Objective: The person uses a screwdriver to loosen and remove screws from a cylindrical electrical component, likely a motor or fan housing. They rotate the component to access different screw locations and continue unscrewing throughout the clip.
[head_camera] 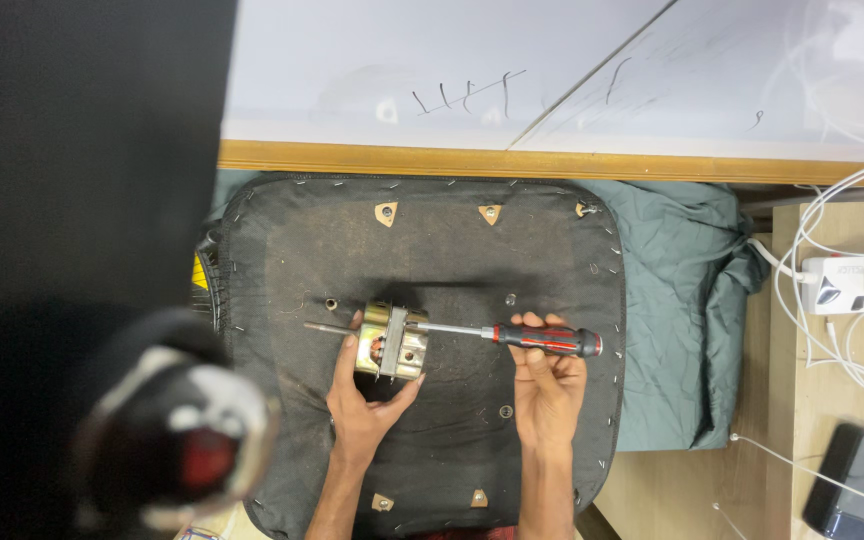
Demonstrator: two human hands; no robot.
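Head view: left hand [367, 395] cups a small metal bracket [392, 342], brass-and-grey, boxy, with a flat plate standing on edge through its middle. The thumb sits on the bracket's left side, the other fingers curl up under its lower right corner, so the part is pinched between thumb and fingers. It rests on, or just above, the black seat base [282, 260]; cannot tell which.

Right hand [549, 385] grips a screwdriver [512, 335] by its red-and-black handle, fingers wrapped over the top, thumb underneath. The steel shaft runs left from those fingers, roughly level, passes through the bracket and its tip sticks out just past the left thumb. The two hands are near each other, with the bare shaft between them.

The seat base is an upturned cushion, black fabric stapled round the rim, with small tan triangular patches at the corners and a few screw holes just above and below the fingers. Under it lies a green cloth [687, 300], showing well to the right of the right fingers. Further right, a white power strip [852, 283] with white cables [802, 330] on a wooden surface. Above the fingers, a wooden edge [552, 163] and a white board [432, 70]. Lower left, well away from the left fingers, a blurred dark round object [177, 440] close to the camera.
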